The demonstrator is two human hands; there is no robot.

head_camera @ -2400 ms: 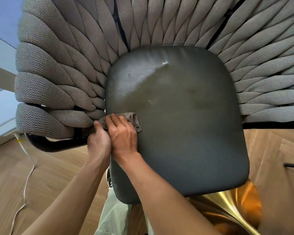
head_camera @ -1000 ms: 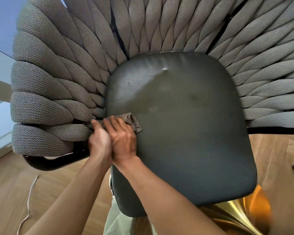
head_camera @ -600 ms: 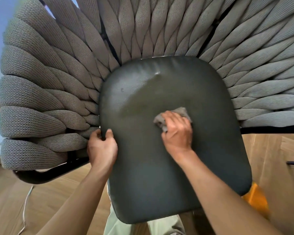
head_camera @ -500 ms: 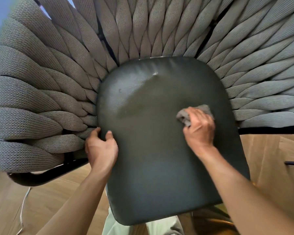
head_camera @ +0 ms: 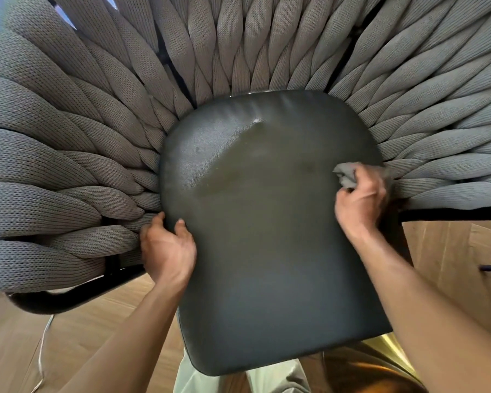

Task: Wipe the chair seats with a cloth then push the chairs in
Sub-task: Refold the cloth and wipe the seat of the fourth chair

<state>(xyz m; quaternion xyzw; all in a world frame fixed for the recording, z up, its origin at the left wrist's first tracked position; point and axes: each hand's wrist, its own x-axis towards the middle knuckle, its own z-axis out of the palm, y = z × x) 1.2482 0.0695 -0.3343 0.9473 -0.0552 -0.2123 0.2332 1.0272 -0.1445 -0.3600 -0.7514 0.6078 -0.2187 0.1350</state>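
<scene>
The person looks down on a chair with a dark leather seat (head_camera: 267,236) ringed by thick grey woven rope bands (head_camera: 68,165) that form the back and sides. The right hand (head_camera: 359,199) is at the right edge of the seat, close to the woven bands, its fingers curled round a bunched grey cloth (head_camera: 346,175) that it presses onto the leather. The hand and cloth are slightly blurred. The left hand (head_camera: 167,248) grips the left edge of the seat, with its thumb on top of the leather and its fingers curled over the rim beside the woven bands. A lighter, damp-looking streak (head_camera: 233,171) runs across the upper middle of the seat. Below the seat's near edge, the person's pale trousers (head_camera: 272,378) show, with a shiny gold chair base (head_camera: 380,370) to the right. The chair stands on a wood floor (head_camera: 12,350), where a thin white cable (head_camera: 41,358) trails at the lower left.
</scene>
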